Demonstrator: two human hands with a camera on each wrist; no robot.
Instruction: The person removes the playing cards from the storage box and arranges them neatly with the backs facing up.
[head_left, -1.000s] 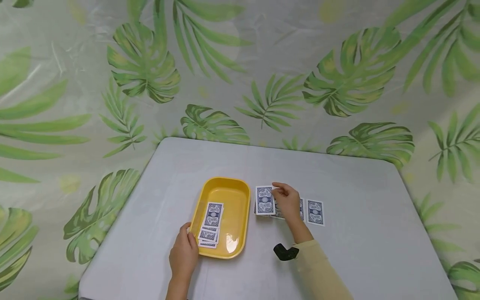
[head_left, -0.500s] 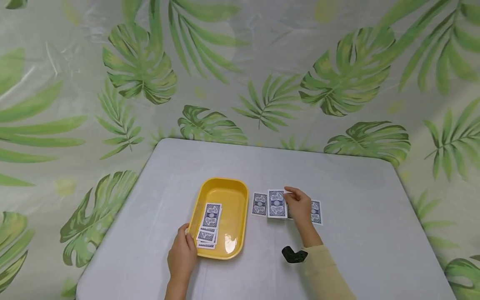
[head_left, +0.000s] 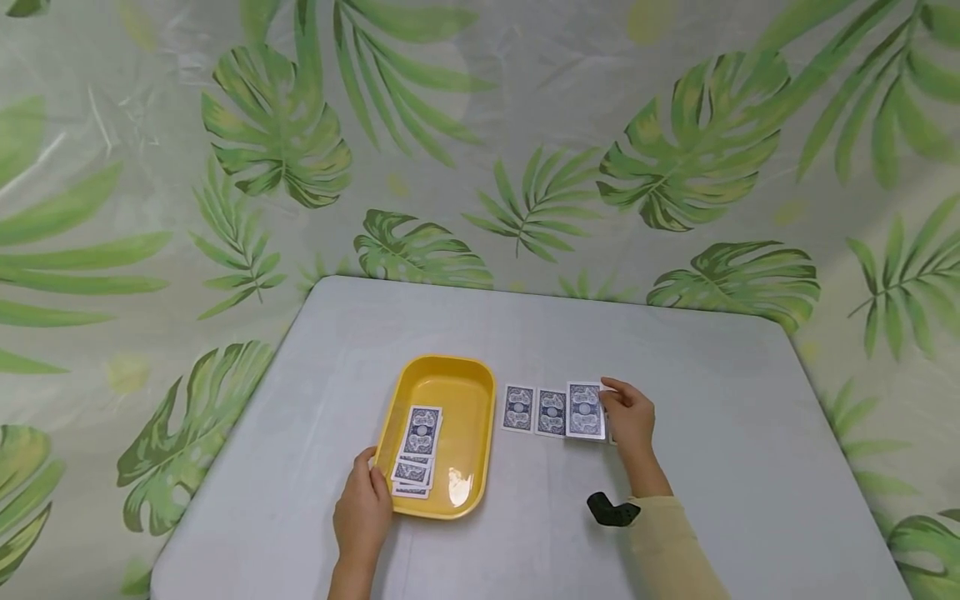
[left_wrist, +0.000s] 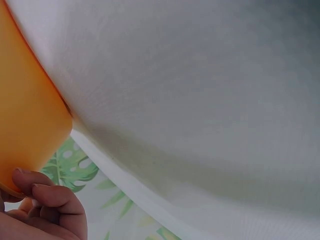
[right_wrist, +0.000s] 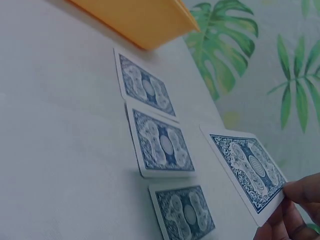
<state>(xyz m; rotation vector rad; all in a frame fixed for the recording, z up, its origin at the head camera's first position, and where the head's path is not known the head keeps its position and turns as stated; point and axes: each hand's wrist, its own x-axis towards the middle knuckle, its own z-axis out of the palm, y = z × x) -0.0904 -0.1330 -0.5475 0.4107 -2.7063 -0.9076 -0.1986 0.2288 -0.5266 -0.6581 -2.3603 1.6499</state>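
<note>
The right hand (head_left: 632, 418) pinches a card (head_left: 584, 409) by its right edge, so it juts leftward, long axis pointing away from the person, raised above a row of cards (head_left: 552, 413) on the bench (head_left: 720, 408); farther left, the left hand (head_left: 362, 512) grips the yellow tray's (head_left: 465, 433) near-left rim.

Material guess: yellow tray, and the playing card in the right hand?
Yellow tray: probably moulded plastic, glossy; rounded corners, bright reflection on its floor.
Playing card: thin flat sheet with a printed blue and white back; likely smooth coated paper, though plastic isn't ruled out.
</note>
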